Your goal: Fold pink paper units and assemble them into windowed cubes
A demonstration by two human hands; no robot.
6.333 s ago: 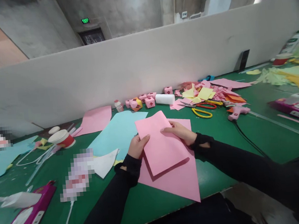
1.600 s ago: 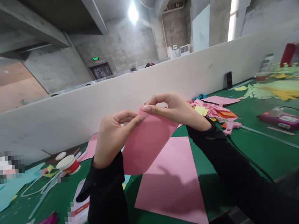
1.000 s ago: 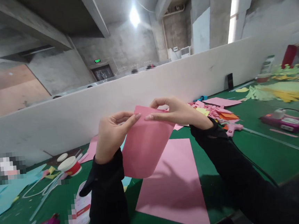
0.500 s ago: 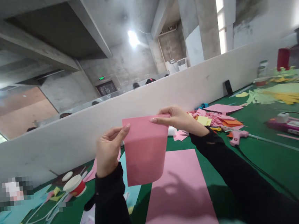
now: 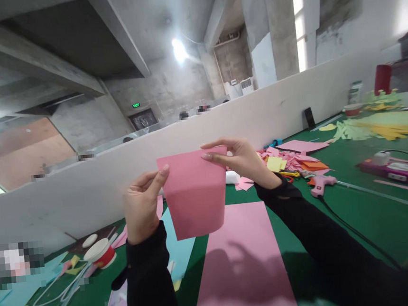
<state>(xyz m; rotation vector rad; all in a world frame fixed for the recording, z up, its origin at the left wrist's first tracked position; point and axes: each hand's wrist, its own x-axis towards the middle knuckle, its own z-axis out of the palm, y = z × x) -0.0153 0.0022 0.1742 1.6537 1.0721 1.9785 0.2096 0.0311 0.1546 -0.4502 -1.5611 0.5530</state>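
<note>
A sheet of pink paper (image 5: 195, 196) hangs upright in the air between my hands, its lower end curving slightly. My left hand (image 5: 144, 201) pinches its upper left edge between thumb and fingers. At the upper right, my right hand (image 5: 235, 159) is closed on the top edge, thumb on the near face. Beneath lies a larger pink sheet (image 5: 245, 259), flat on the green table (image 5: 303, 220), with the shadow of my hands on it. A light blue sheet (image 5: 182, 248) shows partly behind my left sleeve.
To the right are a pink glue gun (image 5: 323, 184) with a black cord, a purple power strip (image 5: 391, 170) and a pile of pink paper scraps (image 5: 286, 160). A red-and-white paper cup (image 5: 100, 254) stands left. A white partition (image 5: 195, 130) runs along the back.
The held pink paper has risen slightly, and its lower end has swung up and away from me. My left hand has shifted a little left and my right hand slightly up.
</note>
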